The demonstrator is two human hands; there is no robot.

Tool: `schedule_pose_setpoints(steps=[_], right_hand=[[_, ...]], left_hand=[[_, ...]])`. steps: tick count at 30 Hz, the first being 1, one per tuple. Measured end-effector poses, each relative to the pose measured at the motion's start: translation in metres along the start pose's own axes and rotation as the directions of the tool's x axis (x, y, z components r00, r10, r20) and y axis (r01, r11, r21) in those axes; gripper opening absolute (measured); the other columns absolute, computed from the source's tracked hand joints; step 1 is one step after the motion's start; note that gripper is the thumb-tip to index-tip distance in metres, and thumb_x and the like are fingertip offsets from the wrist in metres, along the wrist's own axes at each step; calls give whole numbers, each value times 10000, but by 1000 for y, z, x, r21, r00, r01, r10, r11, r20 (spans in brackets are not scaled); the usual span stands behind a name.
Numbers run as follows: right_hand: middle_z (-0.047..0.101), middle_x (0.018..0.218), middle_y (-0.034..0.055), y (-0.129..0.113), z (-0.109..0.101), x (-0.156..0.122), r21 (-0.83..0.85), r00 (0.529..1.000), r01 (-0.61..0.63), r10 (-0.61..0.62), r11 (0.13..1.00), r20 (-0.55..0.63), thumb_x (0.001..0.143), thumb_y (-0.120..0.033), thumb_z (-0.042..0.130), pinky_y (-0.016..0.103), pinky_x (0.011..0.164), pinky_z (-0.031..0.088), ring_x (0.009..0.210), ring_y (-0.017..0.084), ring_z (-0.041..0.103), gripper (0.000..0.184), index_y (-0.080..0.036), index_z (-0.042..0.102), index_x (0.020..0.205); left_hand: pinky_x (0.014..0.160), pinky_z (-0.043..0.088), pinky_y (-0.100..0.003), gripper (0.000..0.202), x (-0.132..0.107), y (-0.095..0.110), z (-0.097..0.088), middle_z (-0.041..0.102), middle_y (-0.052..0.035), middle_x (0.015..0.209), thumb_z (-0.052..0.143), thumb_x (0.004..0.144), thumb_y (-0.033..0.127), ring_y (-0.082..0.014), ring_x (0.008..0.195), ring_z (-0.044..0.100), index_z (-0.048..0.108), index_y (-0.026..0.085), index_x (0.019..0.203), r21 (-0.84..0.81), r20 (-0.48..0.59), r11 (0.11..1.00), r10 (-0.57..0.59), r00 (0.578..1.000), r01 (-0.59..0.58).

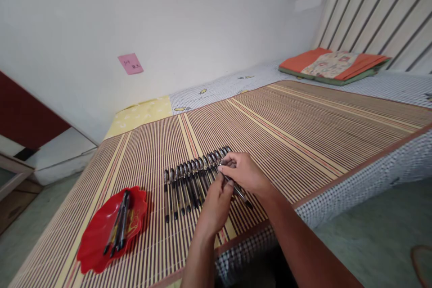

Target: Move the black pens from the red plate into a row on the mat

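Observation:
Several black-capped pens with clear barrels [184, 186] lie side by side in a row on the striped bamboo mat [286, 144], caps pointing away from me. At the row's right end, my right hand [245, 172] pinches a pen [242, 195] near its cap end. My left hand [218, 202] is closed, with thumb and fingertips at the same pen's barrel just below the right hand. That pen slants down to the right. The fingers cover its upper part and parts of the neighbouring pens.
A red scalloped plate [92, 229] holding a few more pens [119, 222] rests on the mat at left. Folded orange and floral cloth [332, 65] lies at the far right by a slatted headboard [374, 13]. On the white wall is a pink note [130, 63]. The bed's front edge runs below my arms.

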State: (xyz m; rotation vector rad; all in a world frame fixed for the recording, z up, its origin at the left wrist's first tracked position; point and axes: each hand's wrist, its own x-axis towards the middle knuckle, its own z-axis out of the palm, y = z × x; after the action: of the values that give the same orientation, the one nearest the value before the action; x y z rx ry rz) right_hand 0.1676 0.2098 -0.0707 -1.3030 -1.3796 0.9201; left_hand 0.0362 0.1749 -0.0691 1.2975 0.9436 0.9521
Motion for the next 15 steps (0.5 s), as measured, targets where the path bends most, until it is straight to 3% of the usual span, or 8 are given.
schedule_pose_setpoints(steps=[3,6,8,15], right_hand=[[704,731,39,8,-25,4,-3,998,-30,30,1000,-64,741,-320,691,274,597,486,649,165,636,152,-175,706,786],[709,742,60,25,-50,14,-171,979,-83,48,982,-200,736,-303,684,278,612,472,672,181,639,152,-160,716,775],[710,742,72,40,-59,22,-298,971,-129,59,946,-230,734,-253,669,267,626,454,692,184,644,116,-145,712,742],[660,649,30,78,-40,48,-561,984,-173,113,810,-140,751,-219,642,229,575,360,631,144,583,140,-143,688,643]], left_hand=[[817,497,-324,382,-2,5,-7,720,-115,1132,651,854,421,-251,962,677,698,194,1158,22,42,996,-84,996,83],[795,497,-329,471,-1,6,-22,726,-126,1114,657,848,489,-237,899,700,662,180,1204,3,-111,994,-108,988,109],[750,496,-314,489,1,5,-31,740,-124,1055,665,835,514,-230,864,708,655,167,1179,-26,-195,995,-101,976,98],[649,457,-258,438,4,-1,-40,753,-92,937,698,804,502,-197,780,712,673,157,1072,-74,-194,996,-73,978,60]])
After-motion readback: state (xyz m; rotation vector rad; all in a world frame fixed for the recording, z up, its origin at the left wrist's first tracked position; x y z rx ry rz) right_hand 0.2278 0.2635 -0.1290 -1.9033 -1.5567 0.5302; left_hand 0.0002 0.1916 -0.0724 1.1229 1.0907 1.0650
